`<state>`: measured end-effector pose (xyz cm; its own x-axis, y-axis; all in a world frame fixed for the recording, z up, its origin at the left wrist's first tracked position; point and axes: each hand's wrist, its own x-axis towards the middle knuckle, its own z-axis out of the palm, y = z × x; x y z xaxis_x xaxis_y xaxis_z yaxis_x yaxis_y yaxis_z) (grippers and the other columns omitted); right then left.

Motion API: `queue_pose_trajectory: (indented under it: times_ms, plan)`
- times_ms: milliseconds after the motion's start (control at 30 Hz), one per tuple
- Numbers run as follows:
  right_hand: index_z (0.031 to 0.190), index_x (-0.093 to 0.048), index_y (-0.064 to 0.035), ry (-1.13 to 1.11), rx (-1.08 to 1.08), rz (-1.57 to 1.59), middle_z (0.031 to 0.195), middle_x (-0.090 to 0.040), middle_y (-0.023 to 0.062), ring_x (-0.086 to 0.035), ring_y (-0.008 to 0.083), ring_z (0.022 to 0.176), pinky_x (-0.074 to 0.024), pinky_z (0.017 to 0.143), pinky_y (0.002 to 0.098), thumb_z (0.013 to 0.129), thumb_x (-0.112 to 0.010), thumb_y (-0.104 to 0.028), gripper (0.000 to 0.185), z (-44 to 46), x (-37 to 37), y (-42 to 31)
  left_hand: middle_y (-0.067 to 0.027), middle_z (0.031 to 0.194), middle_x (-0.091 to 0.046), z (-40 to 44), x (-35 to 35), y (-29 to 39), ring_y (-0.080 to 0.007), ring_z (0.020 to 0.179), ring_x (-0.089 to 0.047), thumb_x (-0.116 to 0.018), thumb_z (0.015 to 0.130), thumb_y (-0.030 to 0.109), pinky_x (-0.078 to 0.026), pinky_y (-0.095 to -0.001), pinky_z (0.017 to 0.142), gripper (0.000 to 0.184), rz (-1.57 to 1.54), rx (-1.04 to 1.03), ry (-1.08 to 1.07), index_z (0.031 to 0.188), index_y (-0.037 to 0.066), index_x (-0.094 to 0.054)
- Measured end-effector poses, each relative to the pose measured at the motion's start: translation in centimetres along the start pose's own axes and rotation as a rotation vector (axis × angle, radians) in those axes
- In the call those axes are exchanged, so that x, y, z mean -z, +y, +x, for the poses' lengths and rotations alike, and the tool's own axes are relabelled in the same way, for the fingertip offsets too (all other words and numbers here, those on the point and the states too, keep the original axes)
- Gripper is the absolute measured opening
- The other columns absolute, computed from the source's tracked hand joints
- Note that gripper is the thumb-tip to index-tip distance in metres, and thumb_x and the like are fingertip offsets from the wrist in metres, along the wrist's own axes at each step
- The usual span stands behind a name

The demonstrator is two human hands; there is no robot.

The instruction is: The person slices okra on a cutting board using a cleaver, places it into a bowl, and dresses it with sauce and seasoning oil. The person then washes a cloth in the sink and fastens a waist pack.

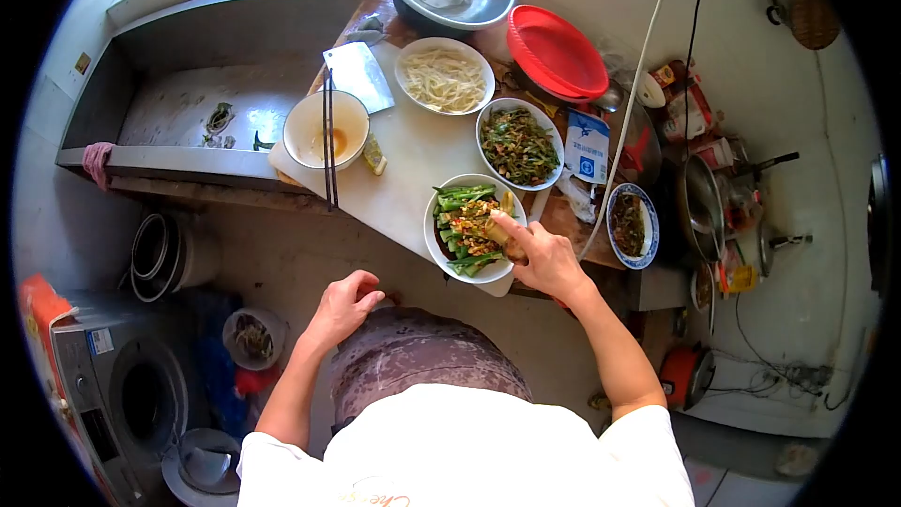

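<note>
Green vegetables (462, 195) lie by the right hand (547, 263), grip unclear, left hand (343, 309) empty, half-curled.

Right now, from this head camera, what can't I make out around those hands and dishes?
Head view: round white bowl of green vegetables, part of its rim hidden by the right hand.
Head view: palm of the left hand, hidden by its back.
Head view: fine print on the blue-and-white rectangular packet, too small.
</note>
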<state>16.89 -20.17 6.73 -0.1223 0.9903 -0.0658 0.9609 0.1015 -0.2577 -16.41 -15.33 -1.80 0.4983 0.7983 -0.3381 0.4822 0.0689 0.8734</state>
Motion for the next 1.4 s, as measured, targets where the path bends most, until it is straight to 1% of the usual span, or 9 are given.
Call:
queue_pose_trajectory:
  times_ms: [333,433,567,667,933,1033,1133,1167,1400]
  plan:
    - [0.144,-0.034,-0.0382,0.018,-0.012,-0.008,0.082,-0.055,0.0159,-0.064,0.0363,0.067,-0.055,0.062,0.0462,0.066,-0.067,-0.003,0.092,2.4,0.1,0.1,-0.0147,0.094,-0.068,-0.2,0.1,-0.2,-0.0202,0.087,-0.066,-0.067,0.087,0.015,-0.053,-0.0321,0.078,0.028,0.009,-0.003,0.008,0.107,-0.003,-0.06]
    - [0.145,-0.034,-0.0319,-0.024,-0.031,-0.037,0.082,-0.055,0.0151,-0.063,0.0373,0.071,-0.054,0.066,0.0462,0.065,-0.07,-0.006,0.092,2.7,0.5,-0.1,-0.0147,0.094,-0.068,-0.2,0.2,-0.1,-0.0202,0.086,-0.066,-0.067,0.087,0.015,-0.053,-0.0321,0.078,0.027,0.019,-0.005,0.01,0.106,-0.003,-0.061]
    - [0.145,-0.034,-0.0341,-0.024,-0.009,-0.028,0.082,-0.055,0.0155,-0.063,0.0371,0.07,-0.0545,0.065,0.0461,0.066,-0.069,-0.006,0.091,2.8,0.6,-0.2,-0.0148,0.093,-0.068,-0.1,0.0,-0.6,-0.0205,0.086,-0.067,-0.068,0.087,0.015,-0.053,-0.0324,0.077,0.028,0.036,-0.012,0.016,0.106,-0.003,-0.061]
    - [0.144,-0.033,-0.0385,-0.015,0.016,-0.003,0.082,-0.055,0.0161,-0.064,0.0368,0.066,-0.0553,0.062,0.0462,0.068,-0.067,-0.004,0.091,2.5,0.5,-0.5,-0.0182,0.094,-0.068,-0.2,0.0,-0.3,-0.0281,0.087,-0.067,-0.068,0.086,0.017,-0.052,-0.0358,0.078,0.028,0.019,-0.015,0.022,0.106,-0.001,-0.06]
    - [0.144,-0.032,-0.0388,0.0,0.019,0.014,0.084,-0.056,0.0168,-0.064,0.038,0.067,-0.0552,0.062,0.0471,0.068,-0.069,-0.006,0.091,2.5,0.3,-0.3,-0.018,0.093,-0.068,-0.1,-0.2,-0.4,-0.0278,0.086,-0.067,-0.068,0.086,0.017,-0.052,-0.0356,0.078,0.027,0.028,-0.019,0.005,0.105,-0.001,-0.06]
    - [0.145,-0.034,-0.0303,-0.038,-0.023,-0.034,0.084,-0.055,0.0159,-0.063,0.0378,0.074,-0.054,0.068,0.0461,0.063,-0.072,-0.005,0.093,2.9,0.8,-0.3,-0.0179,0.092,-0.068,0.0,-0.2,-0.4,-0.0275,0.086,-0.067,-0.068,0.086,0.017,-0.052,-0.0358,0.078,0.027,0.023,-0.024,0.002,0.105,-0.001,-0.06]
    - [0.145,-0.031,-0.0394,0.017,-0.02,0.0,0.081,-0.055,0.0155,-0.064,0.0377,0.068,-0.055,0.064,0.0479,0.067,-0.07,-0.007,0.093,3.2,0.7,0.2,-0.0162,0.093,-0.068,0.1,-0.2,-0.4,-0.0231,0.085,-0.067,-0.067,0.087,0.016,-0.053,-0.0337,0.077,0.027,0.02,-0.029,-0.001,0.105,-0.002,-0.06]
    - [0.145,-0.031,-0.0395,0.013,-0.032,-0.002,0.081,-0.055,0.0152,-0.064,0.0376,0.068,-0.0548,0.064,0.0478,0.068,-0.07,-0.007,0.093,3.2,0.6,0.3,-0.0153,0.093,-0.068,0.1,-0.1,-0.5,-0.0209,0.085,-0.067,-0.067,0.087,0.015,-0.053,-0.0326,0.077,0.027,0.021,-0.03,-0.002,0.106,-0.003,-0.06]
    - [0.145,-0.032,-0.0389,-0.02,-0.078,-0.023,0.079,-0.054,0.0145,-0.063,0.0368,0.067,-0.0536,0.064,0.0477,0.07,-0.068,-0.007,0.089,2.1,0.6,1.4,-0.0156,0.093,-0.068,0.5,-0.2,-0.7,-0.0219,0.085,-0.067,-0.067,0.087,0.015,-0.053,-0.0328,0.077,0.027,0.037,-0.025,-0.004,0.105,-0.003,-0.06]
